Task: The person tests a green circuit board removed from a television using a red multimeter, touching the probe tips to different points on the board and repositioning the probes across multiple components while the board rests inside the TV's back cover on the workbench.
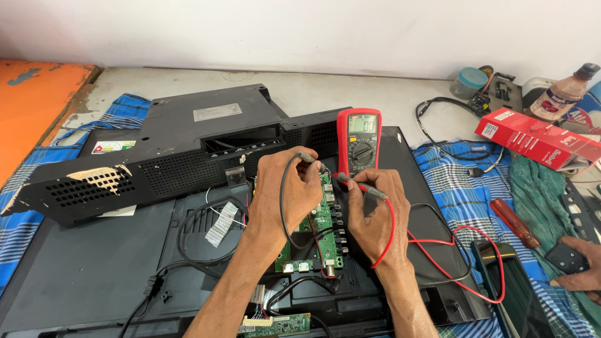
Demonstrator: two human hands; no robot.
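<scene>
With the hands each pinching a probe — left hand [289, 188] black, right hand [374, 209] red — on the green circuit board [319, 235], steady tips likely matter most, eyes on the red multimeter [359, 141].

Pretty cramped around the circuit board [319, 231]: multimeter [359, 141] blocks 12 o'clock, removed back cover [156, 156] sits at 10. Open panel [87, 269] at 8 o'clock, just loose cables [200, 244].

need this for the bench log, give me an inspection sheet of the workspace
surface: blue checked cloth under an opened flat screen back
job's things: green circuit board; red multimeter; detached black cover
clutter: red box, bottle, red-handled screwdriver
grippers: left hand holds black probe; right hand holds red probe
cables: red lead, black lead
surroundings: white wall; another person's hand
</scene>
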